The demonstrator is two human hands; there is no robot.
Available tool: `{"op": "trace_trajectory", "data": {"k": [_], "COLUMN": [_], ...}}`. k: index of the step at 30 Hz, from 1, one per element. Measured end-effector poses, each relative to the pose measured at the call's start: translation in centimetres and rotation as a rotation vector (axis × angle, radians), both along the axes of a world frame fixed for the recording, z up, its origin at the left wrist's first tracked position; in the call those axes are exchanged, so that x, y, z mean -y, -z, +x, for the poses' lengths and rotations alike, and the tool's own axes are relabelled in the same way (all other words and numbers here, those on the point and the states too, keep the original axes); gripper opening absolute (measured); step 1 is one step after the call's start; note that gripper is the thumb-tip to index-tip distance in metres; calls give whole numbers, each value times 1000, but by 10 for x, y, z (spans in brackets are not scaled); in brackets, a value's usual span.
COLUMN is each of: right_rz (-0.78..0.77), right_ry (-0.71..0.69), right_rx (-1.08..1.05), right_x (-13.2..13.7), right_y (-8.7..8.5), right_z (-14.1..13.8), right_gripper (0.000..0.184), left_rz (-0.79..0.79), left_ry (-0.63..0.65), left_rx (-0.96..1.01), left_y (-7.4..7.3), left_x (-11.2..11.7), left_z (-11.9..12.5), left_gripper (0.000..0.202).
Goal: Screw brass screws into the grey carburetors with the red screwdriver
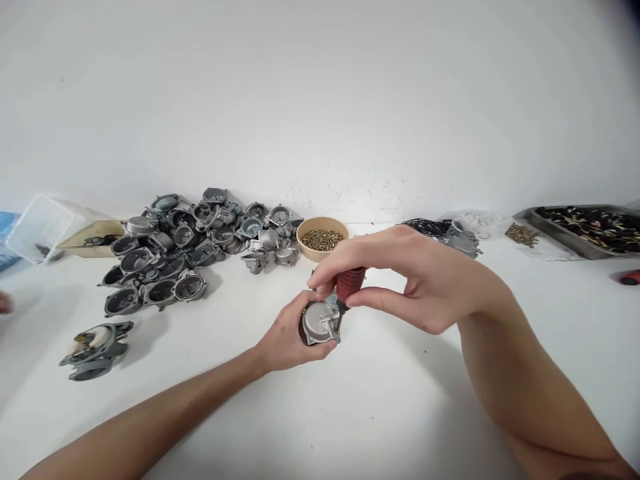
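Note:
My left hand (293,337) is wrapped round a grey metal carburetor (316,323), holding it just above or on the white table; I cannot tell which. Its round float bowl faces up. In my right hand (400,280) is a screwdriver (350,285) with a red and black handle, gripped between thumb and fingers. The screwdriver stands nearly upright, and its shaft reaches down to the right edge of the bowl, near a brass-coloured screw. The exact contact of the tip is too small to make out.
Behind the hands stands a tan bowl (323,255) of brass screws. Many metal bowls (190,287) are heaped at the left, with another carburetor (95,350) in front. At the right are black rings (425,229), loose screws (523,235) and a metal tray (550,237). Another person's fingertips (5,303) show far left.

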State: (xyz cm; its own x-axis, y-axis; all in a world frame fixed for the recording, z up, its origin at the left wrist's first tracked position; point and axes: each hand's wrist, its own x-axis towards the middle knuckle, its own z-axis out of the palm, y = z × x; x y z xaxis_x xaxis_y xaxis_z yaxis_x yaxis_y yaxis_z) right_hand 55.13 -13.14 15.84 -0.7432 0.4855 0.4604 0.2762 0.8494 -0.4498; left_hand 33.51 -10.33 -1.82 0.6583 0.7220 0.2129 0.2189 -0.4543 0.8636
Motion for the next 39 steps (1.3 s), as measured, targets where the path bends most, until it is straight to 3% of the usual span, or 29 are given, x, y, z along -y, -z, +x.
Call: {"op": "trace_trajectory", "data": {"k": [5, 10, 15, 21, 27, 32, 39], "right_rz": [113, -25, 77, -50, 26, -58, 62], "right_ry": [141, -58, 64, -70, 59, -27, 42], "right_rx": [4, -17, -52, -45, -66, -45, -30], "right_x": [-3, -2, -5, -4, -7, -4, -4], "right_y": [2, -2, 0, -2, 0, 0, 1], "right_z": [1, 3, 5, 8, 10, 9, 4], "right_gripper": [20, 29, 22, 30, 29, 42, 33], "left_rz": [-3, -24, -29, -45, -31, -51, -7], "left_ry": [-2, 11, -3, 22, -3, 19, -9], "left_rx": [8, 23, 19, 20, 12, 26, 17], "left_y": [0, -1, -1, 0, -1, -1, 1], "left_x": [0, 0, 0, 0, -1, 0, 0], "left_z": [0, 0, 0, -1, 0, -1, -1], "left_gripper": [59, 60, 55, 58, 54, 58, 57]}}
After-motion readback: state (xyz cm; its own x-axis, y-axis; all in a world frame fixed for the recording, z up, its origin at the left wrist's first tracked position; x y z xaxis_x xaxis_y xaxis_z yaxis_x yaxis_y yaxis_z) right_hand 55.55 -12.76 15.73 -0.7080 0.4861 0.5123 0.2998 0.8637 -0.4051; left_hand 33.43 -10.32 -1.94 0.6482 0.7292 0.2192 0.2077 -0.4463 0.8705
